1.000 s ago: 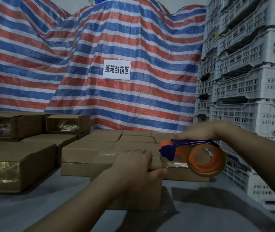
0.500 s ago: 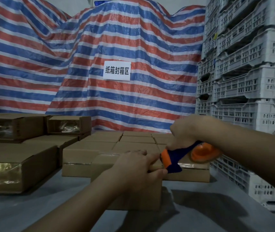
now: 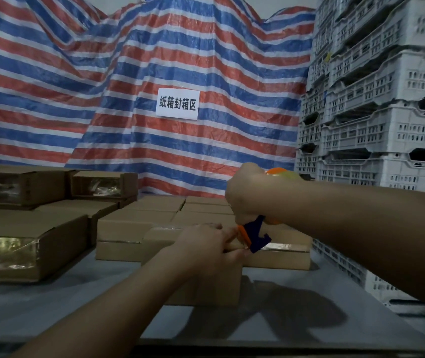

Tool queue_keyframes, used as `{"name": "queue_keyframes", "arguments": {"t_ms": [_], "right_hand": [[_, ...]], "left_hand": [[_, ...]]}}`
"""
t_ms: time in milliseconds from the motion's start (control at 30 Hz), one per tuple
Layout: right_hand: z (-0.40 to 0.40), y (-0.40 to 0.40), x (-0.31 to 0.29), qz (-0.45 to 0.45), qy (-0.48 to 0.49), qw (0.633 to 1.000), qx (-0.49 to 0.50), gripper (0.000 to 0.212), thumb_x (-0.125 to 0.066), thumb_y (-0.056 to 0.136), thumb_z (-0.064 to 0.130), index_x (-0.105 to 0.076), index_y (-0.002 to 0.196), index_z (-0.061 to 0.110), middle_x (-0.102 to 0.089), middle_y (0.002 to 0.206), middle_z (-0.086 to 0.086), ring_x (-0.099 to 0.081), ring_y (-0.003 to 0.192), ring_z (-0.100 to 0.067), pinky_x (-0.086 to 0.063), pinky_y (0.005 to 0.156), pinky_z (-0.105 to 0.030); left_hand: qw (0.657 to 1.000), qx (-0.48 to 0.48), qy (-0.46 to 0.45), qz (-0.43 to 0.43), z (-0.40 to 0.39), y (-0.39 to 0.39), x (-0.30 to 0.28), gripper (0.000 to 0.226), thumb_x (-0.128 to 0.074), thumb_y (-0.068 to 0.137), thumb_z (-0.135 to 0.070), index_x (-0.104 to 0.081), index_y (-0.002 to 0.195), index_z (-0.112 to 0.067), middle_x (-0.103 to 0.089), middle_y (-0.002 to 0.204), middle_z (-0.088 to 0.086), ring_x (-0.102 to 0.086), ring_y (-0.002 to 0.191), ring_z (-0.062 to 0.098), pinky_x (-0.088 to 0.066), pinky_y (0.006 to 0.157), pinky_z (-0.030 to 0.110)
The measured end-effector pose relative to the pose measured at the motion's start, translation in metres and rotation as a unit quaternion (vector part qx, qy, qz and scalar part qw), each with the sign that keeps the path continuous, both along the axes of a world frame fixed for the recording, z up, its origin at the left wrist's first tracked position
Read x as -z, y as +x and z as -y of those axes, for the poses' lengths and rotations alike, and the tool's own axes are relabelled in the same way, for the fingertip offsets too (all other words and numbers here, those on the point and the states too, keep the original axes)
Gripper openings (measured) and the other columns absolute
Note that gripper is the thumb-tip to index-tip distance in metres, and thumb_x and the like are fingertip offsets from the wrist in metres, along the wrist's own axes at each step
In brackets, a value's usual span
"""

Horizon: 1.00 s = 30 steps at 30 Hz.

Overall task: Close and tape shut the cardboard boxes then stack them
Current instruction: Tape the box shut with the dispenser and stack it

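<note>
Tape dispenser (image 3: 254, 235), gripped in the right hand (image 3: 245, 195), meets the right end of the near cardboard box (image 3: 206, 285) on the table (image 3: 51, 306); the left hand (image 3: 206, 248) holds that end, just left of the blade.

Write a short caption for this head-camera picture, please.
Right hand tilts a tape dispenser onto a cardboard box steadied by the left hand.
</note>
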State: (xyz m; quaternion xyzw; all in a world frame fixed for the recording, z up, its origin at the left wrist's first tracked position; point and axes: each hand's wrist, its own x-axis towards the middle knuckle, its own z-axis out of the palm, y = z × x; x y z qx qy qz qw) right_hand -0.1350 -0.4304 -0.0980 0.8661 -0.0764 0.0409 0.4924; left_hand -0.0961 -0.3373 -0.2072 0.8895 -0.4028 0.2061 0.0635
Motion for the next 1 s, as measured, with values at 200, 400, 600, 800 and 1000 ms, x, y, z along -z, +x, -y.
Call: {"name": "queue_keyframes", "arguments": {"t_ms": [200,400,600,800,1000], "right_hand": [[0.029,-0.009,0.041,-0.034,0.004,0.999,-0.019,0.023,-0.055,0.096,0.034,-0.054,0.114,0.019,-0.058,0.114,-0.009,-0.056,0.099,-0.033,-0.049,0.089,-0.049],[0.108,-0.009,0.085,0.065,0.132,0.989,-0.001,0.027,-0.041,0.105,0.036,-0.054,0.090,0.018,-0.055,0.093,0.000,-0.052,0.083,-0.018,-0.042,0.076,-0.031],[0.122,-0.016,0.132,0.181,0.195,0.963,-0.046,0.063,-0.025,0.100,0.068,-0.049,0.061,0.025,-0.046,0.058,0.007,-0.039,0.048,-0.011,-0.025,0.044,-0.028],[0.116,-0.022,0.156,0.174,0.245,0.953,-0.035,0.039,-0.035,0.105,0.051,-0.066,0.113,0.028,-0.064,0.089,0.000,-0.064,0.080,-0.019,-0.047,0.062,-0.028],[0.112,-0.015,0.114,0.189,0.310,0.931,-0.036,0.054,-0.023,0.104,0.056,-0.062,0.086,0.023,-0.066,0.093,0.000,-0.062,0.085,-0.018,-0.045,0.069,-0.033]], "left_hand": [[1.000,0.012,-0.005,-0.020,-0.005,-0.003,-0.005,0.053,-0.034,0.092,-0.069,-0.046,0.132,-0.037,-0.055,0.113,-0.003,-0.052,0.099,0.014,-0.045,0.084,0.034],[1.000,0.016,-0.018,0.011,-0.007,0.001,0.001,0.063,-0.031,0.090,-0.074,-0.038,0.142,-0.037,-0.055,0.127,0.000,-0.054,0.110,0.017,-0.046,0.087,0.035],[0.999,0.020,-0.022,0.028,-0.007,0.002,0.005,0.067,-0.029,0.090,-0.075,-0.032,0.146,-0.039,-0.052,0.134,0.002,-0.053,0.115,0.019,-0.045,0.091,0.036],[0.999,0.013,-0.018,0.033,-0.006,0.002,0.005,0.068,-0.027,0.090,-0.075,-0.031,0.146,-0.038,-0.053,0.134,0.002,-0.054,0.115,0.018,-0.044,0.090,0.035],[0.999,0.020,-0.025,0.023,-0.007,0.003,0.005,0.067,-0.029,0.090,-0.074,-0.032,0.146,-0.038,-0.053,0.133,0.002,-0.053,0.115,0.018,-0.045,0.093,0.037]]}}
